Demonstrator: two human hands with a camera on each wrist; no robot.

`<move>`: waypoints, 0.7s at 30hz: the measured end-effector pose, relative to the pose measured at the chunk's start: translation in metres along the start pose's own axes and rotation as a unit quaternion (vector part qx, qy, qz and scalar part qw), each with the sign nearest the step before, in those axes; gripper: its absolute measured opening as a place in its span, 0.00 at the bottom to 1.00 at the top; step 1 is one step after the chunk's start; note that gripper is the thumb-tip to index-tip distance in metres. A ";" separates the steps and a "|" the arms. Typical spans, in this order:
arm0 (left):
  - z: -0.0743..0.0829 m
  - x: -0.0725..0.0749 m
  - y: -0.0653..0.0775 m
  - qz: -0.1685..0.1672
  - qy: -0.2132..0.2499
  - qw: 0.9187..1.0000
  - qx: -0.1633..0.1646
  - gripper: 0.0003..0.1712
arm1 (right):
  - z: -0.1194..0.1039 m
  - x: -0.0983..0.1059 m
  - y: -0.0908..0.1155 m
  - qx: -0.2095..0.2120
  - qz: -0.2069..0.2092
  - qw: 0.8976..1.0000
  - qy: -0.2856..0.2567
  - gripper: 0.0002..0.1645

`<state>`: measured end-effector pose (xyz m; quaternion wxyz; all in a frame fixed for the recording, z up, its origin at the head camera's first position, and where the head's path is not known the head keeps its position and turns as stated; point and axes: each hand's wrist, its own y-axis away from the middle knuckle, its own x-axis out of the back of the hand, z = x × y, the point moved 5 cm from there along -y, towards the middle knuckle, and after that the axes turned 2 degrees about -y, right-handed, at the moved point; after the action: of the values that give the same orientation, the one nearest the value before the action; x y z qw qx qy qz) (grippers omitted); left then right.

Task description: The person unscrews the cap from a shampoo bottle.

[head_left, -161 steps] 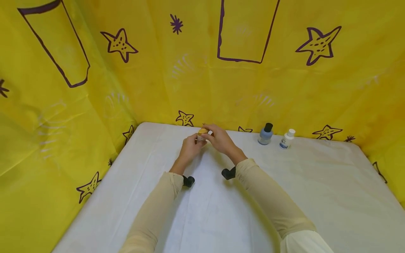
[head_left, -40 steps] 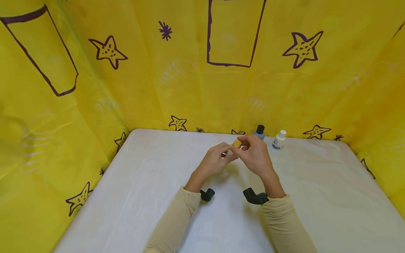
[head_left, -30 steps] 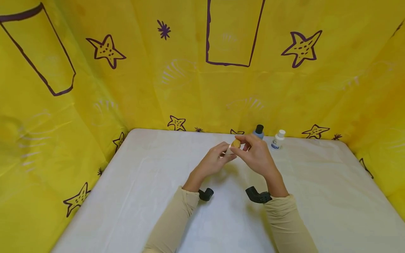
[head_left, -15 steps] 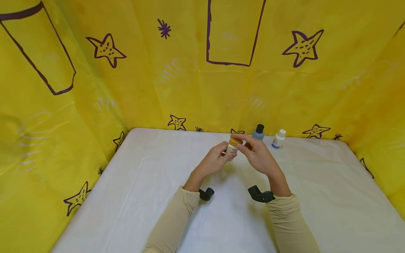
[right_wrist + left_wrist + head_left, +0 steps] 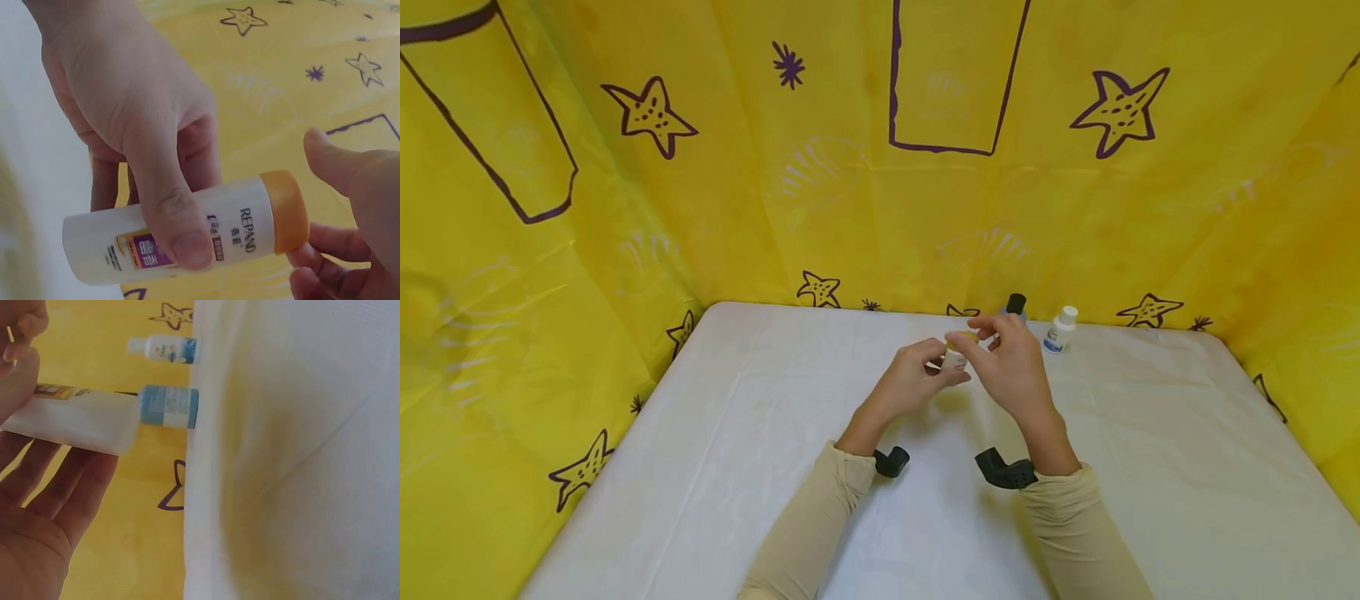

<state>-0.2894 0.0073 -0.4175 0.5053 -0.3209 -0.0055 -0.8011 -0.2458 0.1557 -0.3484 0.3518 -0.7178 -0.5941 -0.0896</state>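
Above the table, my left hand (image 5: 904, 379) grips a small white bottle (image 5: 231, 219) round its body. The thumb lies across the printed label, while several fingers show along the other side in the left wrist view. An orange-yellow cap (image 5: 286, 212) sits on the bottle's end. My right hand (image 5: 1011, 367) is at that cap. In the right wrist view its lower fingertips (image 5: 300, 253) touch or nearly touch the cap's edge, and one digit stands apart above it. From the head view the right hand partly hides the cap.
Near the table's back edge stand a blue bottle (image 5: 169, 406) with a black cap, partly behind my right hand, and a white bottle (image 5: 1057, 334) with a blue label. A yellow patterned cloth (image 5: 820, 208) rises behind the white-covered table (image 5: 760, 433).
Since the earliest frame, both hands and the bottle have moved right and nearer. During the last second my right fingers shifted round the cap, spread over its top, then drew back to its side.
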 end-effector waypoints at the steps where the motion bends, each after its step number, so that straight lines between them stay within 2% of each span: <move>1: 0.001 -0.001 0.000 -0.001 -0.005 1.000 -0.005 0.22 | -0.001 0.000 0.000 -0.001 0.003 1.000 0.004 0.26; 6: 0.004 -0.001 0.001 0.004 -0.031 0.999 -0.023 0.25 | -0.002 -0.002 0.002 -0.012 0.001 1.000 0.009 0.22; 11: 0.002 0.001 0.001 0.017 -0.047 0.999 -0.017 0.25 | -0.003 -0.003 0.002 0.001 -0.017 1.000 -0.011 0.21; 18: 0.001 0.004 0.000 0.023 0.017 1.000 0.005 0.16 | -0.007 -0.003 0.001 0.045 -0.022 0.996 -0.078 0.18; 21: 0.001 0.004 0.000 0.025 0.026 0.999 0.013 0.15 | -0.006 -0.005 0.001 0.052 -0.028 0.994 -0.092 0.19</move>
<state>-0.2898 0.0043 -0.4147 0.5288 -0.2933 0.0056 -0.7964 -0.2450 0.1482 -0.3469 0.3300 -0.6865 -0.6479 -0.0016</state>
